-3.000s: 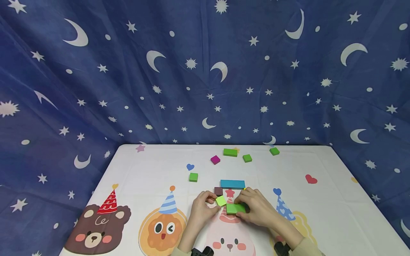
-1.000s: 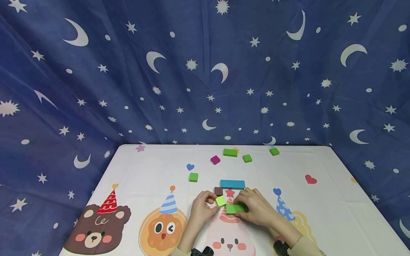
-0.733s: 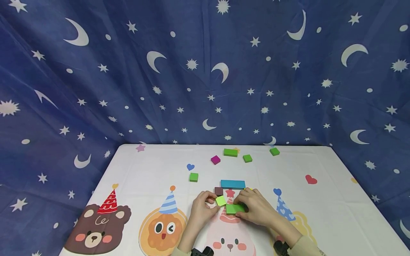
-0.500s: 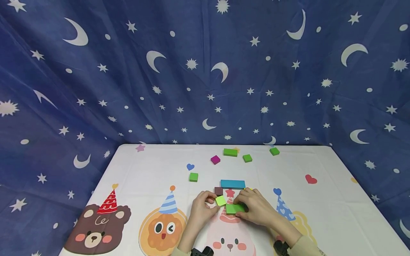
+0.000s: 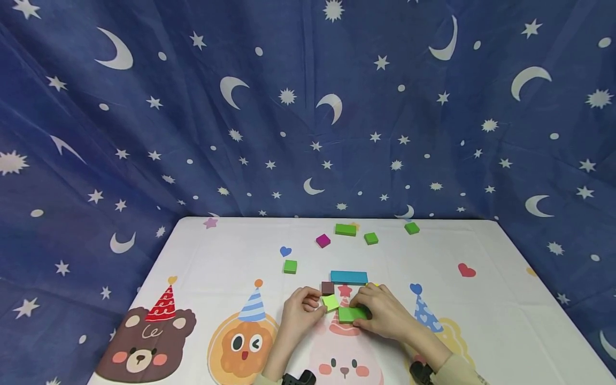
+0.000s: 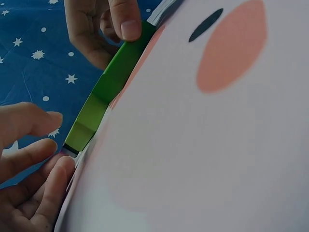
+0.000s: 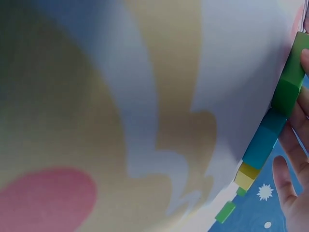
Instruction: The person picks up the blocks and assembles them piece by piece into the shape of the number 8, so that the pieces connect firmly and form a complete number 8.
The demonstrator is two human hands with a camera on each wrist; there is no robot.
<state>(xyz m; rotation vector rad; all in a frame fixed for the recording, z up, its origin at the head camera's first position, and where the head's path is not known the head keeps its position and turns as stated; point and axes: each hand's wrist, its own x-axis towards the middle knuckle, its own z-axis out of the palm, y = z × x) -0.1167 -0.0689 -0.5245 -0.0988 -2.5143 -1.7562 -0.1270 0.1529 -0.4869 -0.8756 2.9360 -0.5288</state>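
Note:
My right hand (image 5: 385, 314) pinches a bright green rectangular block (image 5: 350, 315) on the table, its thumb at the near side. Touching that block's left end, a lime green square block (image 5: 330, 303) sits at an angle. Just left of it is my left hand (image 5: 297, 315), fingers loosely bent and holding nothing; in the left wrist view its fingertips stand apart from the lime block (image 6: 87, 123). A brown square block (image 5: 328, 288) lies behind the lime one, beside a long blue block (image 5: 348, 277). My right hand mostly hides a yellow block, whose end (image 7: 245, 176) shows in the right wrist view.
Farther back lie a magenta block (image 5: 323, 240), a green rectangular block (image 5: 345, 230) and several small green blocks, one of them (image 5: 290, 267) left of the blue block. A white tablecloth (image 5: 520, 321) with cartoon prints covers the table. A starry blue curtain (image 5: 269, 187) hangs behind.
My left hand has let go of the lime block and drawn back slightly to the left. My right hand stays on the green block, which has shifted slightly left since the earliest frame.

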